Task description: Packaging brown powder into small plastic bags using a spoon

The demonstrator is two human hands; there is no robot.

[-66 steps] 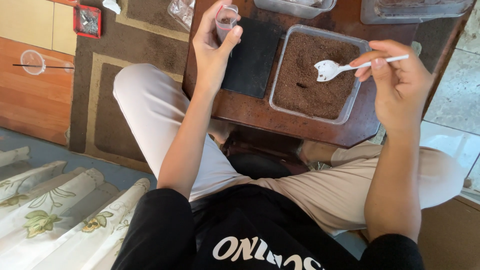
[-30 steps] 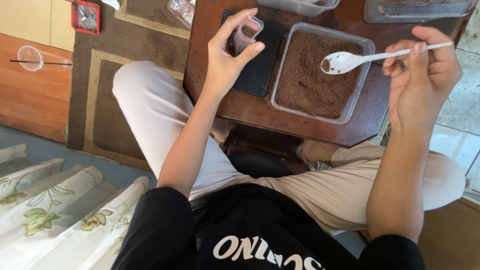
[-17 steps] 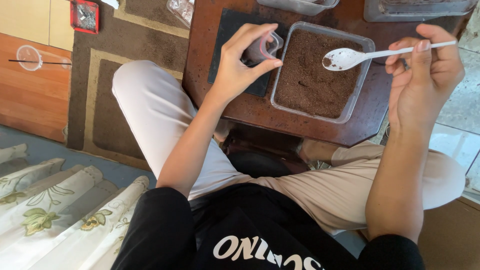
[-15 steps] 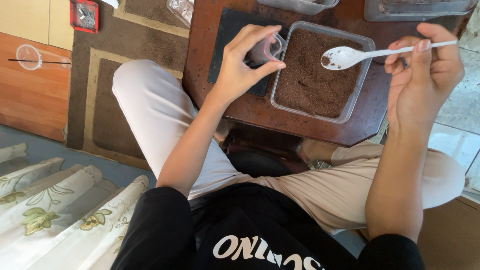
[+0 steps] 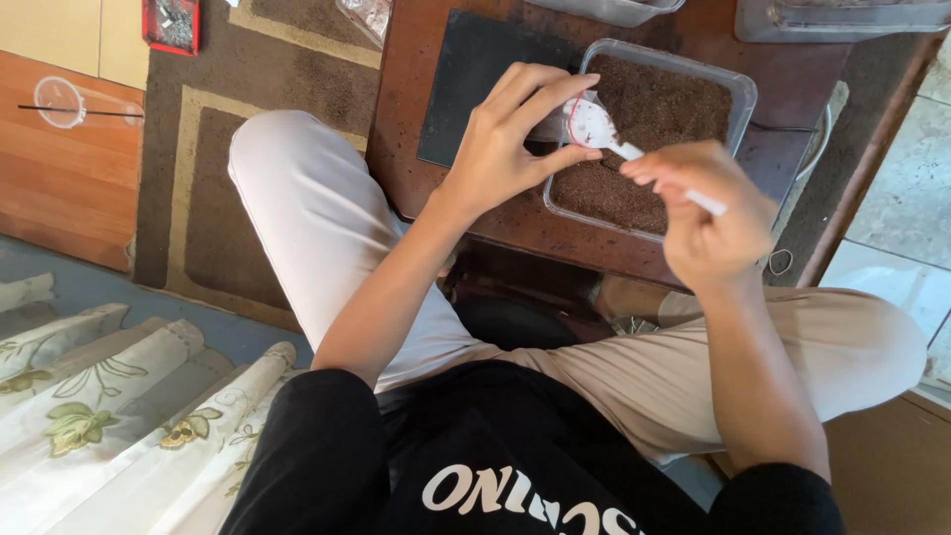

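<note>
Two hands busy over a clear plastic tray [image 5: 738,94] of dark brown soil w/ a dark mat [image 5: 475,69] just left of it, on a low wooden table [image 5: 416,149]. Left hand [image 5: 500,149] pinches a small clear cup [image 5: 567,117], tilted, at the tray's left edge. Right hand [image 5: 708,213] is closed round a white plastic spoon [image 5: 599,129], bowl right at the cup's mouth. Can't tell what's in the cup tbh.

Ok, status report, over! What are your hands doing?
Left hand grips small clear container, tilted over soil tray. Right hand holds white spoon at its mouth. Nothing in the way.
</note>
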